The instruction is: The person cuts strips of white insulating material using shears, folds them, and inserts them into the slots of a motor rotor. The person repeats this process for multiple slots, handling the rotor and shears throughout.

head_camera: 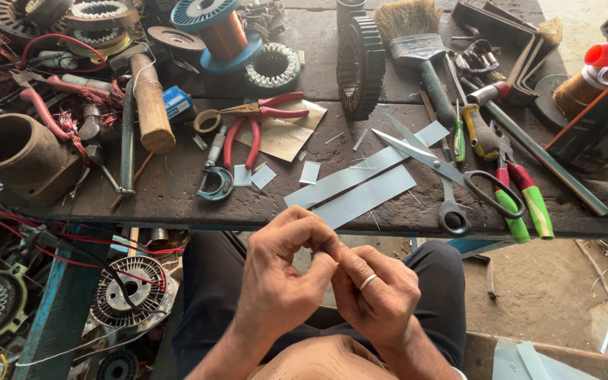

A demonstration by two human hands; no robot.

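Note:
My left hand [283,271] and my right hand [378,292] are pressed together over my lap, just below the workbench's front edge [177,218]. Their fingertips pinch something small between them, hidden by the fingers. A ring sits on a right-hand finger. On the bench just above lie two long pale grey strips [360,186] and a few small cut pieces [309,172]. Large scissors [445,176] rest to the right of the strips.
The dark wooden bench holds red-handled pliers [255,119], a copper wire spool [221,32], a wooden-handled hammer [150,98], a paintbrush [416,49], a toothed black stator ring [360,67], green-handled tools [526,204] and a metal housing [15,155]. Wound stators [131,288] lie below left.

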